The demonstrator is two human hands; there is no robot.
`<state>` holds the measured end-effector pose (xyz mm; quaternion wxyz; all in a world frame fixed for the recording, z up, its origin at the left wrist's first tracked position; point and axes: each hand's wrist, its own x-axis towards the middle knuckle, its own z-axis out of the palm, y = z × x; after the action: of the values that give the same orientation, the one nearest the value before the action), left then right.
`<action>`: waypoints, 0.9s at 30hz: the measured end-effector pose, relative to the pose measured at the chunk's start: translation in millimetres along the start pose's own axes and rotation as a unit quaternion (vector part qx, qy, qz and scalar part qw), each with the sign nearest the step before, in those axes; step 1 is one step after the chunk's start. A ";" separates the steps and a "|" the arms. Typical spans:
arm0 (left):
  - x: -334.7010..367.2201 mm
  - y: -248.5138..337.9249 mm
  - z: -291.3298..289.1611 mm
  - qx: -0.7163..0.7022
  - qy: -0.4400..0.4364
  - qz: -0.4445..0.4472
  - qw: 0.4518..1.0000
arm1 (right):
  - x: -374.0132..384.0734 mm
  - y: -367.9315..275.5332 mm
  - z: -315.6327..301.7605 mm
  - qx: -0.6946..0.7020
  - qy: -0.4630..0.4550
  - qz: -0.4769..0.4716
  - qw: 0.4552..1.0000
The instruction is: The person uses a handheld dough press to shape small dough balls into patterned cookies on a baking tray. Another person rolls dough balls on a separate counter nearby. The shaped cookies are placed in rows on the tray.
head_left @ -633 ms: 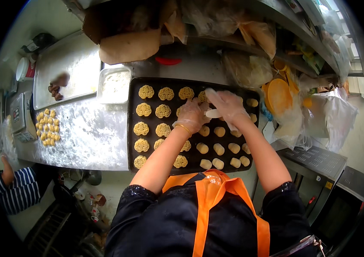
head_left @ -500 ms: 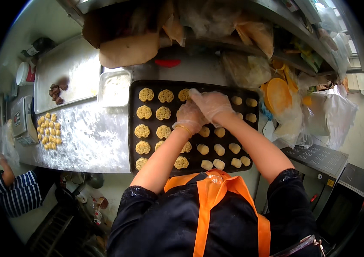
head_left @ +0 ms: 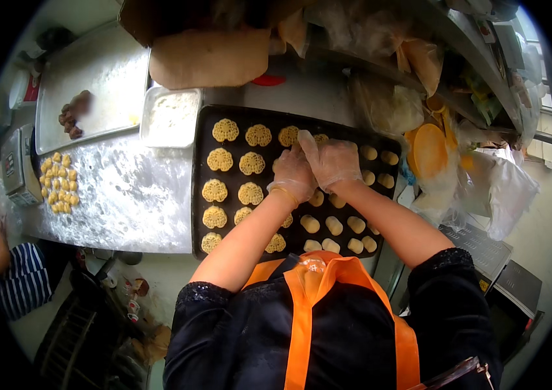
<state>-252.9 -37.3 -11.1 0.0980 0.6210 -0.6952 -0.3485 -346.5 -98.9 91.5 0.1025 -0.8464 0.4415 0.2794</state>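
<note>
My hands, both in clear plastic gloves, are close together over a black baking tray (head_left: 199,214). My left hand (head_left: 293,175) is closed, with its fingers bent in under it. Against it presses my right hand (head_left: 334,162), also closed, its thumb side lying over the left fingers. Whatever lies beneath them is hidden. To their left are rows of flattened dough pieces (head_left: 251,163) with a patterned, scalloped shape. Small plain dough lumps (head_left: 333,225) stand in rows on the right side. A patterned piece (head_left: 289,136) lies just beyond my fingers.
Left of the tray is a floured steel table (head_left: 139,201) with small yellow dough balls (head_left: 59,184). Behind are a white flour container (head_left: 170,123) and a metal tray (head_left: 116,84) holding dark lumps. A cardboard box (head_left: 207,62) overhangs the back. Another person's striped clothing (head_left: 21,281) shows at far left.
The whole view has shifted a little. My hands stay pressed together and have moved slightly right and nearer over the tray; another patterned piece now shows at the far row beyond them.
</note>
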 end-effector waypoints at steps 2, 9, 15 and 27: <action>-0.1 5.7 -8.4 0.010 -0.012 0.015 1.000 | -3.6 1.1 5.3 0.003 0.024 0.010 1.000; 9.6 12.0 -20.6 -0.001 -0.005 -0.020 1.000 | -0.5 3.6 -17.0 0.038 0.032 0.026 0.998; 6.5 9.0 -12.9 -0.001 0.031 -0.014 0.999 | -12.6 1.4 -43.4 0.071 -0.079 0.046 0.993; -1.9 10.8 -24.0 0.015 -0.032 0.020 0.999 | -3.8 -5.9 -15.2 0.026 -0.022 0.044 0.998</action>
<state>-247.4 -44.3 13.7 0.0730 0.5970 -0.7154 -0.3556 -337.6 -99.2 105.7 0.1215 -0.8172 0.4826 0.2907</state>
